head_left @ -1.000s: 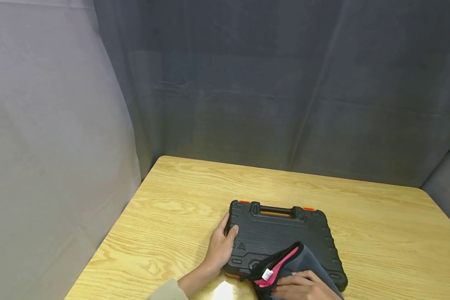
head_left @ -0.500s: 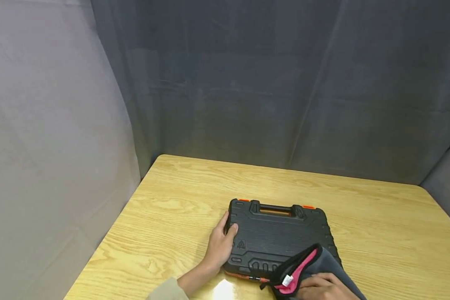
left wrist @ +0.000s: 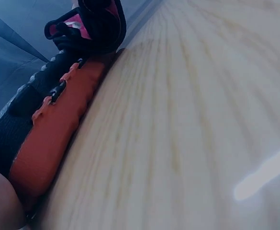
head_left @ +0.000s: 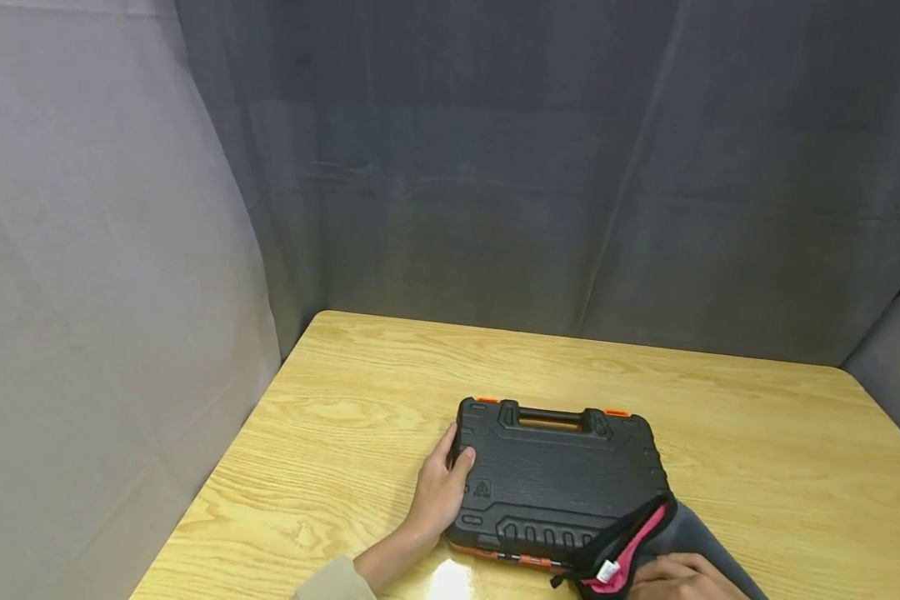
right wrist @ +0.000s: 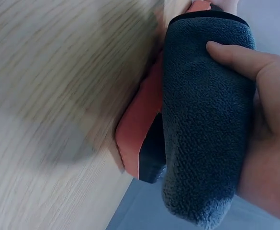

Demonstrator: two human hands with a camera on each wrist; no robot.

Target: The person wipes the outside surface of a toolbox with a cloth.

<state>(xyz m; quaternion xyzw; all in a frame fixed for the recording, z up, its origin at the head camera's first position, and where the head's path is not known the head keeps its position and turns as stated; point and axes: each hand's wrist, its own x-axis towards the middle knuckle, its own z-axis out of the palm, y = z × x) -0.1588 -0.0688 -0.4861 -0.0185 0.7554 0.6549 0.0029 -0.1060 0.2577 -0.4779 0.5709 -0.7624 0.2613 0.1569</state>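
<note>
Holding the closed case (head_left: 555, 475): left grip (head_left: 438, 493); clasping grey cloth (right wrist: 204, 120): right grip (right wrist: 273, 120).

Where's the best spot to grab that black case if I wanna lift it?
Probably the handle, from above, hooking it from the far side. The black case lies broad side up, and the handle, with its open gap, sits uncovered between two orange tabs. The cloth hides the case's near right corner.
</note>
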